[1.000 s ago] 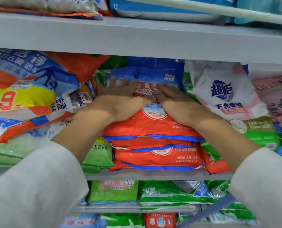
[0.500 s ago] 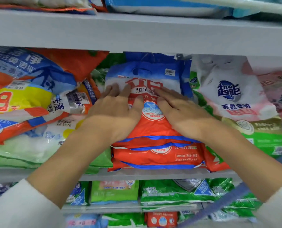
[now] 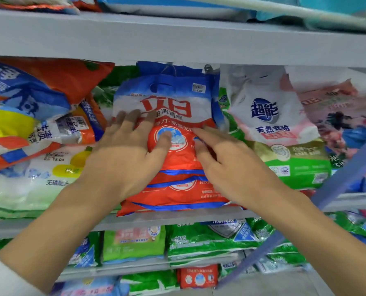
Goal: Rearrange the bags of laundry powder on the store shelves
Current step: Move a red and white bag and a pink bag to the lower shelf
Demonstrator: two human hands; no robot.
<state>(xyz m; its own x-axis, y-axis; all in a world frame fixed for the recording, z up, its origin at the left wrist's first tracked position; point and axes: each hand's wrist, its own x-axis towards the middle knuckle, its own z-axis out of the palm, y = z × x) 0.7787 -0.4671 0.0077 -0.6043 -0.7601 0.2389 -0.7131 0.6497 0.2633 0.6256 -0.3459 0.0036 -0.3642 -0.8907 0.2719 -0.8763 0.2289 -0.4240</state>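
So compared to half a second back, the hands have slid apart and lower, and the big red logo on the top red-and-blue bag is uncovered now. That bag sits on the red stack mid-frame, on the middle shelf. The left hand lies flat on it with fingers spread and grips nothing. The right hand has straight fingers on the bag's right side. The fingertips are blurry, so I can't tell whether the right palm touches. The lower bags are half hidden behind both wrists.
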